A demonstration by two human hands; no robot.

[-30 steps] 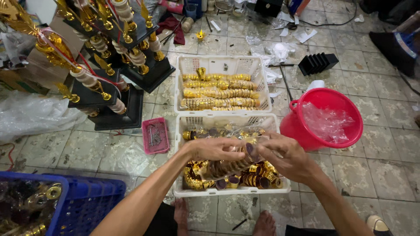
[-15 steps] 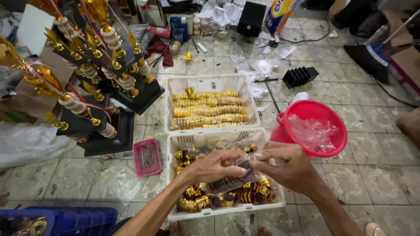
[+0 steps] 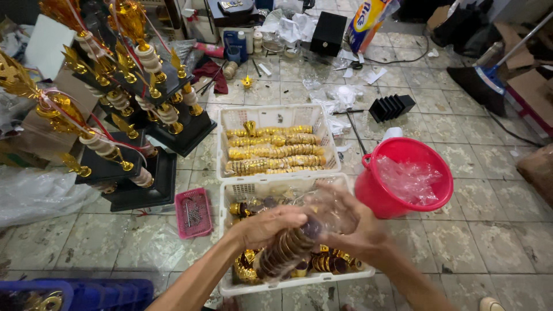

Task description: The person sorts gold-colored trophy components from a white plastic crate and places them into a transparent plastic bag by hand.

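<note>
Gold rings in a stacked roll (image 3: 286, 251) sit clamped in left hand (image 3: 266, 226)'s grip, right hand (image 3: 351, 224) blurred, pinching its clear wrap.

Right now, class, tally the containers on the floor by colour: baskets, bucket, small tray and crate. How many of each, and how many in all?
White baskets: 2, the far one with gold rows, the near one under the left hand and right hand
Red bucket: 1
Pink tray: 1
Blue crate: 1
Total: 5
</note>
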